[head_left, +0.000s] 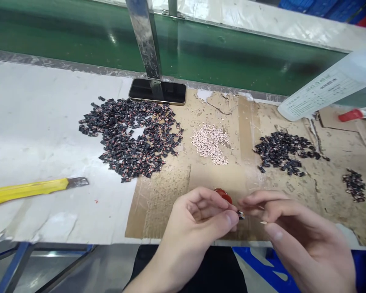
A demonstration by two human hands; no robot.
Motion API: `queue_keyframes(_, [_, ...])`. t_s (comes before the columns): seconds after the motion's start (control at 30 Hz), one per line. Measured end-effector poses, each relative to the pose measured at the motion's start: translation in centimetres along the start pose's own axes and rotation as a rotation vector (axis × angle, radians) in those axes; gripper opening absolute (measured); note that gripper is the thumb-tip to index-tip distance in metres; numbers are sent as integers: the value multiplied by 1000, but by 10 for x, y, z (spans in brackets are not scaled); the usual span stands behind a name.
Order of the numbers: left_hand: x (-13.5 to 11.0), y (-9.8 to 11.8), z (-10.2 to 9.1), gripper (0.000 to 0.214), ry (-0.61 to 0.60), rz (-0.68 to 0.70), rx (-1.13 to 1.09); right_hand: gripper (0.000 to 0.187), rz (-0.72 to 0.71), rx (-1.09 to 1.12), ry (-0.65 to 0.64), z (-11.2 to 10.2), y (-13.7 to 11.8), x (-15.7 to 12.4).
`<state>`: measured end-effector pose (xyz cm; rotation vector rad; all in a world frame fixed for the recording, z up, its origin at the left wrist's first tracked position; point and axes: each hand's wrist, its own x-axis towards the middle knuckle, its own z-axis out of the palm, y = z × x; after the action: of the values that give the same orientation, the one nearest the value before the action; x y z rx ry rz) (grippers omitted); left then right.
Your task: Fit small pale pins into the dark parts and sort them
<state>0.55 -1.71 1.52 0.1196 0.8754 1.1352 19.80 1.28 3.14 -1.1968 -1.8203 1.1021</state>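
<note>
My left hand [198, 228] pinches a tiny black part [240, 215] between its thumb and forefinger. My right hand [293, 228] comes in from the other side, its fingertips almost touching that part. A pale sliver [264, 222] shows just beyond my right thumb, and I cannot tell whether it is held. A glossy red rounded object [223, 195] sits partly hidden behind my left fingers. Beyond my hands lie a large heap of small black parts with red marks [128, 136], a patch of pale pink pieces [210, 144], and smaller black heaps [283, 152] [354, 185].
The heaps lie on worn cardboard [177, 195] over a white bench. A yellow utility knife [33, 191] lies at left, a smartphone [157, 91] at the back. A plastic bottle [329, 85], a green conveyor belt [201, 53] and a metal post [144, 36] stand beyond.
</note>
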Motion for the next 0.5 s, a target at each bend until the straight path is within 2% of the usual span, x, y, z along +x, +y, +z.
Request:
queue_keyframes(0.17, [0,-5,5,20,-28,-48,-82,15,16,55,-21,-1,-3,0])
queue_keyframes(0.5, [-3,-6,6,19,-65,-54,-43,15,25,127,-18,4,-8,4])
